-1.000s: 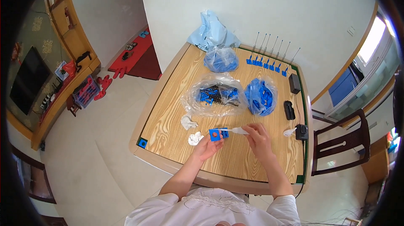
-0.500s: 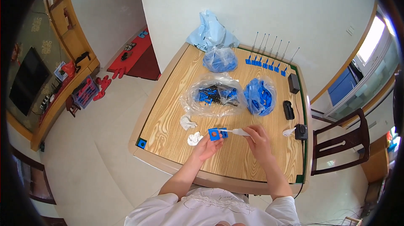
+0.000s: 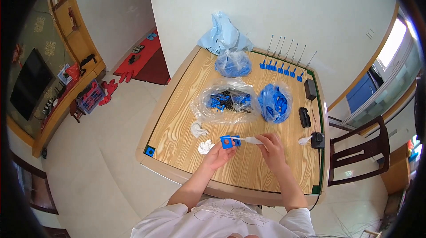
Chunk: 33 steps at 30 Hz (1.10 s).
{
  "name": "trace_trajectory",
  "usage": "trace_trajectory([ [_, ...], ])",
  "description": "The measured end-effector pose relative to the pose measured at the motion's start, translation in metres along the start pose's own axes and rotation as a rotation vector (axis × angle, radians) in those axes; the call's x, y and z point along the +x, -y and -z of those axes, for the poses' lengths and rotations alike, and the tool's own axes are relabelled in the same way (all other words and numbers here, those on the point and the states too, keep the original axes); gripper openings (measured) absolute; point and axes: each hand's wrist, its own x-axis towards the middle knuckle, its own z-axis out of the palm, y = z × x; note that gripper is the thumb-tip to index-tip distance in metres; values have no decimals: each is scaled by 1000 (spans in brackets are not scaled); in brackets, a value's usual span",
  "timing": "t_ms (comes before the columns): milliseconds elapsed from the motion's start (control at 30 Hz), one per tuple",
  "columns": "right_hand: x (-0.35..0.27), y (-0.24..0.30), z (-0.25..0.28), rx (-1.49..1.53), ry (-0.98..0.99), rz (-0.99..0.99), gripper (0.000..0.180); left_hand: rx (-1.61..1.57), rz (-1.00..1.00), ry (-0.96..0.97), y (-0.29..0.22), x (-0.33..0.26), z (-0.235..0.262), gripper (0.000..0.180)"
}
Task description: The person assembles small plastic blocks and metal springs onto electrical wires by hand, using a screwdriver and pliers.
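Over the near part of the table, my left hand [image 3: 216, 157] holds a blue plastic piece [image 3: 226, 145] with a round hole in its flat face. A second blue part shows right beside it, partly hidden by my fingers. My right hand [image 3: 274, 150] is closed around a small white squeeze bottle [image 3: 254, 140]. Its thin, long nozzle points left, and the tip reaches the top of the blue piece. Whether anything comes out of the tip is too small to tell. Two crumpled white tissues, the nearer tissue [image 3: 205, 146] among them, lie left of my left hand.
Ahead lies an open clear bag [image 3: 202, 107] of blue and black parts. Right of it sits a bag of blue pieces [image 3: 276, 105]. Several blue stands with springy rods [image 3: 284, 70] line the back right edge. Black boxes [image 3: 317, 140] and a cable run along the right side.
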Motion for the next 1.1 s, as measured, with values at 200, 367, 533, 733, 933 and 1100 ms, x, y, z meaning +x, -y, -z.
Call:
trace_trajectory([
  [200, -4, -6, 3, 7, -22, -31, 28, 7, 18, 27, -2, 1, 0, 44],
  [367, -2, 0, 3, -18, -12, -5, 29, -19, 26, 31, 0, 2, 3, 43],
  [533, -2, -2, 1, 12, -6, -16, 28, -40, 17, 44, 1, 3, 2, 43],
  [733, -5, -8, 8, -9, -63, -20, 32, -65, 27, 59, -3, 1, 0, 44],
  [933, -6, -10, 10, -32, -55, -20, 32, -64, 8, 35, -1, 2, 0, 42],
  [1100, -6, -12, 8, -31, -42, -15, 32, -55, 15, 38, -2, 3, 0, 41],
])
